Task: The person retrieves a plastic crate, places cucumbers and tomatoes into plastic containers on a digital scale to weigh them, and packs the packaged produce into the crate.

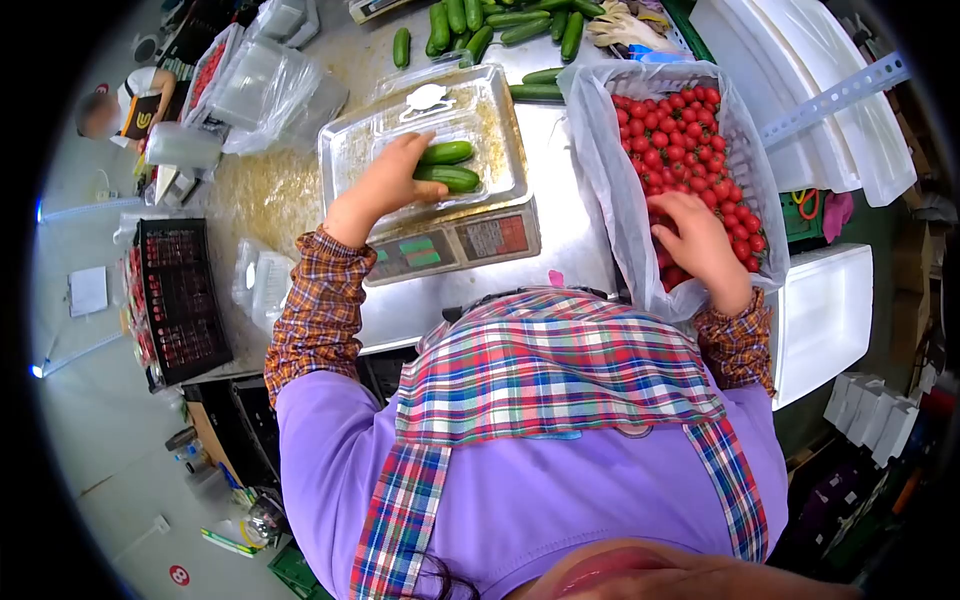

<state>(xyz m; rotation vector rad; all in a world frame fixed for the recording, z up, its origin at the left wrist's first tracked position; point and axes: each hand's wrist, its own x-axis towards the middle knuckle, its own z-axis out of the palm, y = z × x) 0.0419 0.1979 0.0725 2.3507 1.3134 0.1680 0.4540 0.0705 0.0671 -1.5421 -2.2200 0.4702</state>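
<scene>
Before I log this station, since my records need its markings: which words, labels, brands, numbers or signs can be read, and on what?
"8", apparently, on the red sign.
Too blurred: the labels on the scale, the yellow apron mark.
Too small: any print on the white sheet.
Nothing else reads clearly.

2 green cucumbers [448,179] lie on a scale [497,233], red tomatoes [690,140] in a lined box [594,140].

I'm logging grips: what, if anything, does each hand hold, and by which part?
Left hand: at the left ends of two cucumbers; whether gripping is unclear. Right hand: at the tomatoes; any hold is hidden.
</scene>
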